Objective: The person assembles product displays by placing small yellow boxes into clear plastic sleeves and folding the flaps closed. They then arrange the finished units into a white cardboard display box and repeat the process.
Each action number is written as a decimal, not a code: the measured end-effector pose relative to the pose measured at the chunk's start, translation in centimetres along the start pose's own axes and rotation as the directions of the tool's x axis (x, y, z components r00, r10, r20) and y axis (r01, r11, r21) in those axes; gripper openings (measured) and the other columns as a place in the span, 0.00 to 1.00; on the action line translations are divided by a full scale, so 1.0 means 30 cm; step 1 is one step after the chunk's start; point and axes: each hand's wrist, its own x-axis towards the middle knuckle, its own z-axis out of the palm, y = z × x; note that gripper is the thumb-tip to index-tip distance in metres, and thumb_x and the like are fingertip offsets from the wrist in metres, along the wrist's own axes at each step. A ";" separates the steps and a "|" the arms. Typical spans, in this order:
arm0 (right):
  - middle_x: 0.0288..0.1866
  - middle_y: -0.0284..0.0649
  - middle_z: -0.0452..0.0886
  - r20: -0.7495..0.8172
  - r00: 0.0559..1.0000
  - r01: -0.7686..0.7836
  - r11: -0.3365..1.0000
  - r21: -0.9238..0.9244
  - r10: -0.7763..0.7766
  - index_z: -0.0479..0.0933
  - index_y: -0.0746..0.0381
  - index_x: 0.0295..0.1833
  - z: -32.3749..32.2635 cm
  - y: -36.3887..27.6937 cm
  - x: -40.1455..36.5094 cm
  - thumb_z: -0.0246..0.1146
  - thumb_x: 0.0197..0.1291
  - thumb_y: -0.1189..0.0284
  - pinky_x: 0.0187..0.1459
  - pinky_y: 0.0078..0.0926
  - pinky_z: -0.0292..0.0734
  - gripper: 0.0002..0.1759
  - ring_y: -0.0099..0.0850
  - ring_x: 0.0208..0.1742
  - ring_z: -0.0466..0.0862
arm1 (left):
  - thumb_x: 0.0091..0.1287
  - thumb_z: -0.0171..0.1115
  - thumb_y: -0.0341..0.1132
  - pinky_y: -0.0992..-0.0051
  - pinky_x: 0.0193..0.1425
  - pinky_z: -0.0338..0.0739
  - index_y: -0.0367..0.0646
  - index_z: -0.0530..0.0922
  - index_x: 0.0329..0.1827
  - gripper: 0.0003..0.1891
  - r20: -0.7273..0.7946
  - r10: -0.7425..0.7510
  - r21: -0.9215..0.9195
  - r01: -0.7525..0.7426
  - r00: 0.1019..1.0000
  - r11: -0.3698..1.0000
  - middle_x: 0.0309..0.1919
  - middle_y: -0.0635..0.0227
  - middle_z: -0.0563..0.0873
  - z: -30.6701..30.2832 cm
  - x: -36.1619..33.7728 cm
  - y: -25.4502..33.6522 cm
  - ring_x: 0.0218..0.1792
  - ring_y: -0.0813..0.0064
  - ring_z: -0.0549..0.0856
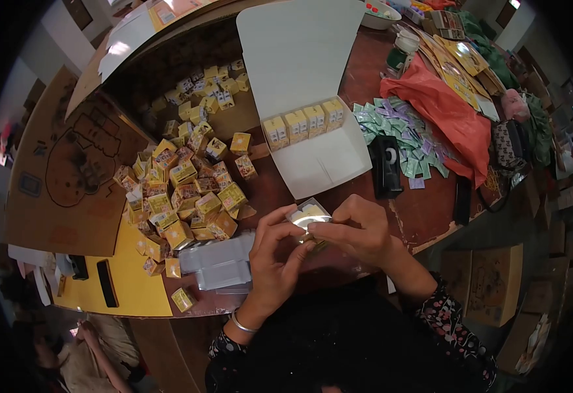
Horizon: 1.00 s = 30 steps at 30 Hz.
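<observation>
The brown table [424, 209] ends in a curved edge just below the hands, and the only bare wood close by is the strip right of them, between the black tape dispenser [386, 164] and that edge. To the left the room is taken up: a stack of clear plastic sleeves [218, 262] lies just beside the left wrist, and past it a loose pile of little yellow boxes [182, 190] spreads to a yellow sheet [126, 275] that overhangs the near-left edge.

The left hand [270, 252] and the right hand [358, 232] meet over the near edge, both pinched shut on a small pack [308, 216]. It is held up off the table between thumbs and fingertips. It is pale yellow under a glossy clear wrap that catches the light (any print on it is too small to read).

Straight beyond the hands sits a white carton [319, 164] with its lid standing open. Four yellow boxes [303, 124] stand side by side in a row along its back wall; the front part of its floor is bare. Farther left a big cardboard box [90, 85] holds many more of the yellow boxes, tumbled loosely. Right of the carton, green and purple sachets [398, 128] lie heaped, partly under an orange plastic bag [443, 111].
</observation>
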 end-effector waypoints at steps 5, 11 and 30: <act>0.31 0.34 0.76 0.303 0.946 -0.109 0.993 -0.039 0.116 0.79 0.52 0.70 -0.060 0.037 0.043 0.76 0.58 0.62 0.29 0.24 0.74 0.33 0.28 0.29 0.78 | 0.61 0.76 0.22 0.64 0.62 0.80 0.41 0.82 0.47 0.14 0.045 0.120 0.254 -0.128 0.992 0.959 0.65 0.53 0.79 -0.006 0.011 0.012 0.63 0.58 0.82; 0.35 0.34 0.77 0.550 0.617 -0.746 0.194 0.638 0.564 0.52 0.58 0.86 -0.026 0.059 -0.033 0.55 0.79 0.47 0.30 0.20 0.77 0.42 0.20 0.29 0.79 | 0.57 0.75 0.25 0.48 0.68 0.78 0.49 0.85 0.46 0.14 0.172 0.526 0.552 -0.524 0.833 0.649 0.62 0.55 0.78 -0.012 0.020 -0.068 0.64 0.49 0.82; 0.61 0.46 0.77 0.452 0.847 -0.162 0.946 -0.280 0.279 0.74 0.64 0.61 0.215 0.437 0.185 0.73 0.51 0.79 0.59 0.43 0.81 0.29 0.48 0.67 0.74 | 0.69 0.65 0.36 0.41 0.76 0.66 0.39 0.76 0.70 0.26 0.392 0.050 0.742 -0.347 0.919 0.573 0.74 0.54 0.73 0.056 0.050 -0.324 0.80 0.50 0.66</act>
